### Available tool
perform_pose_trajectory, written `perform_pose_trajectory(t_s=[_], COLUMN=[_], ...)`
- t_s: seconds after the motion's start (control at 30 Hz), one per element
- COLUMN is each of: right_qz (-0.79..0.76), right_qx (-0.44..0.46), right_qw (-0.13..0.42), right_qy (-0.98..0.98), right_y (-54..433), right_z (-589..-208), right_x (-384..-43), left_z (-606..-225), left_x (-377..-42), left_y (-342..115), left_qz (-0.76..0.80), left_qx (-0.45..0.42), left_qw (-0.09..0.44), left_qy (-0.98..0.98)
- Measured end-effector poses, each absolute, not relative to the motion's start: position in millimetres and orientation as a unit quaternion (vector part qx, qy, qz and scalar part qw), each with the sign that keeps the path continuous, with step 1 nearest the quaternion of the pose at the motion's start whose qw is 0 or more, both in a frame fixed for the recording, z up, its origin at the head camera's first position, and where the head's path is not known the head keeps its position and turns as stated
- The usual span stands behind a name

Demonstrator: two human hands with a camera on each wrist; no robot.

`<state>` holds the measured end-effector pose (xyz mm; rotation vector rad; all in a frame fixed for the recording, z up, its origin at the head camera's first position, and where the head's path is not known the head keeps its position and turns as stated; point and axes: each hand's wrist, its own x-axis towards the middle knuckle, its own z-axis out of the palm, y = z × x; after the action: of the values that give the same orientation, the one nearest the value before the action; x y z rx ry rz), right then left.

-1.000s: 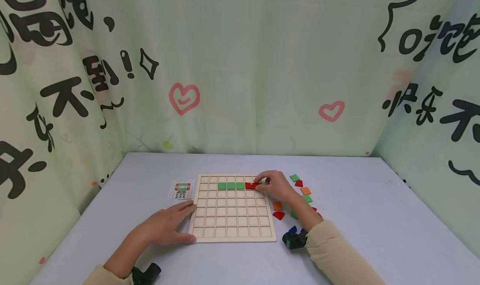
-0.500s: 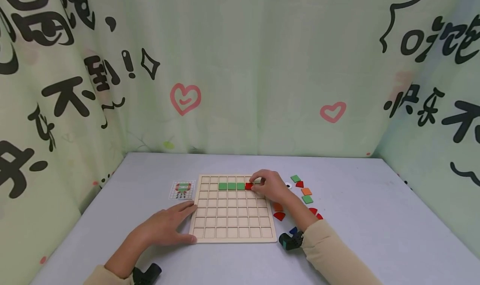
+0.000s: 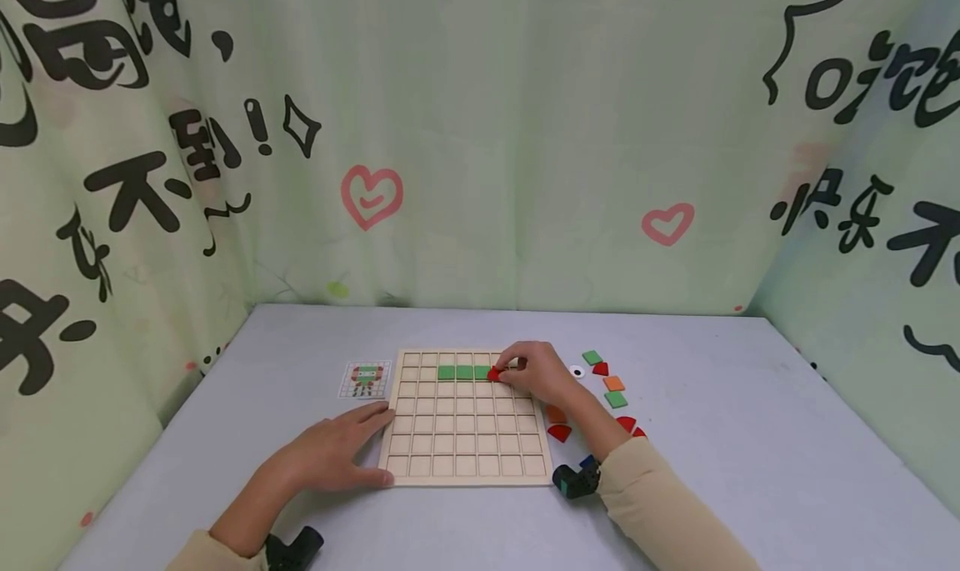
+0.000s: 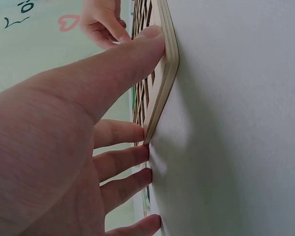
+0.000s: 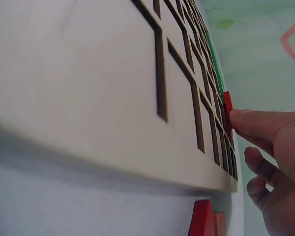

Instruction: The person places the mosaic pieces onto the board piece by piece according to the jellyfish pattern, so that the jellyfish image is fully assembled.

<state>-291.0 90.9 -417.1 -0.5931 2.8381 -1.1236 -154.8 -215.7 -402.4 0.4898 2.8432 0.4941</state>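
Note:
A wooden grid board [image 3: 442,442] lies on the table, with a row of green square tiles [image 3: 463,373] in its second row from the back. My right hand [image 3: 536,373] is over the board's back right part, thumb and fingertips pinching a small red tile [image 3: 493,374] at the right end of the green row. In the right wrist view the red tile [image 5: 228,110] stands at the fingertips; whether it sits inside a cell I cannot tell. My left hand [image 3: 333,448] rests at the board's left edge, its thumb [image 4: 150,44] on the near corner and the other fingers spread along the side.
A picture card [image 3: 365,380] lies left of the board. To the right are loose tiles: a white eye disc [image 3: 577,372], green squares [image 3: 616,399], an orange tile [image 3: 613,383], red fan-shaped tiles [image 3: 559,433] and a blue piece [image 3: 587,461], partly hidden by the right wrist's camera.
My right hand has shifted slightly left with the red tile, which now meets the last green tile. The eye disc has come into view beside the hand. The left hand stays put.

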Motion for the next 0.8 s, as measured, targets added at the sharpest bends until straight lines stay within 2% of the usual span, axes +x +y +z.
perform_pose_trajectory(t_s=[0.8], right_qz=[-0.356], right_qx=[-0.248], right_qw=[0.004], right_qy=[0.901], right_y=[46.3], right_z=[-416.3], right_x=[-293.4], left_z=[-401.5], left_x=[-155.4], left_y=[-216.1], left_qz=[0.168], left_qx=[0.166], left_qw=[0.108], left_qy=[0.966])
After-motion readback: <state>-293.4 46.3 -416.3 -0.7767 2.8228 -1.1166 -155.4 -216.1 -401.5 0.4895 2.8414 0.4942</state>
